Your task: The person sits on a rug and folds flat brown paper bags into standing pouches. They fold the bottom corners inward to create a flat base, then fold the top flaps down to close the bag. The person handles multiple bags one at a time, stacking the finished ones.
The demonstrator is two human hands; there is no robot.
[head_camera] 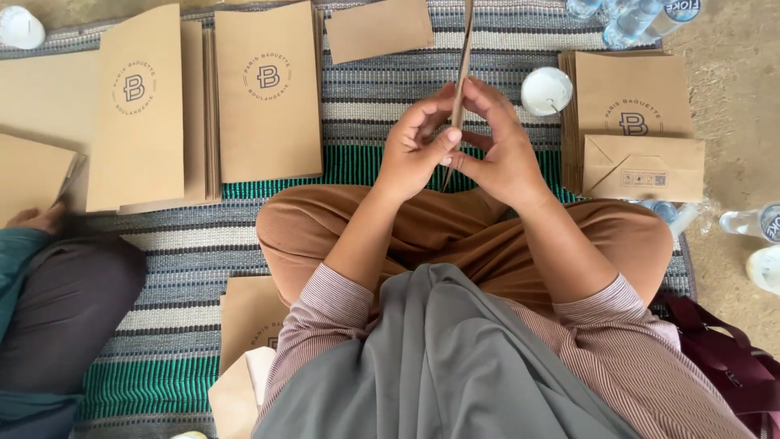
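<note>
Sitting cross-legged on a striped mat [357, 167], a person pinches a flat brown paper bag [461, 89] edge-on between both hands, the left hand [416, 146] and right hand [500, 146] closed on its lower end above the knees. Stacks of brown bags [195, 106] with round dark logos lie left; another pile [634, 122] lies right, beside a white cup [546, 90].

- Single view: a camera worn on the person's head, facing steeply down over the lap.
- Range: close; both hands sit near the centre of the frame, the knees just below them.
- Field: the striped mat [341, 97] fills the frame, with bare floor [731, 89] along the right edge.
</note>
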